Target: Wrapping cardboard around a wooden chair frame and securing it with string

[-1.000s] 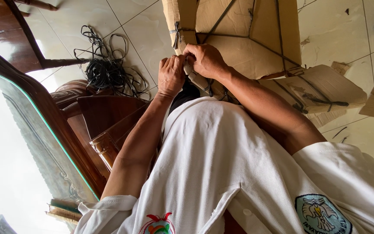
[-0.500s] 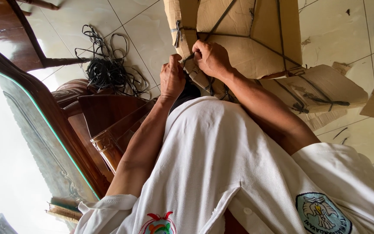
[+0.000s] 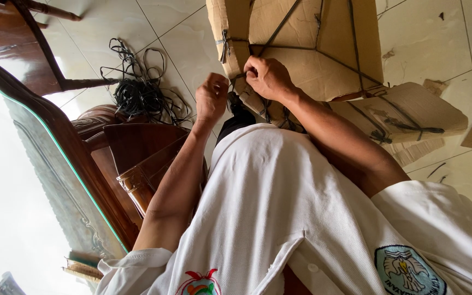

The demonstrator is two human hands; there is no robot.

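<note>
Cardboard bundle (image 3: 307, 49) lies on the tiled floor (image 3: 176, 38). Right hand (image 3: 269, 76) pinches its black strap (image 3: 236, 78); left hand (image 3: 212, 98), fisted, pulls. Keeping tension steady probably helps.

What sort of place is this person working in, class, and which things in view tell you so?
Probably a room in a home: a glossy tiled floor, carved dark wooden furniture topped with glass, and a strapped cardboard bundle being tied beside a heap of black strapping.

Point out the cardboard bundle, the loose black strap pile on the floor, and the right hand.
cardboard bundle (image 3: 307, 33), head view, on its flat top face.
black strap pile (image 3: 137, 95), head view, on the dense middle.
right hand (image 3: 269, 76), head view, on its back.
</note>
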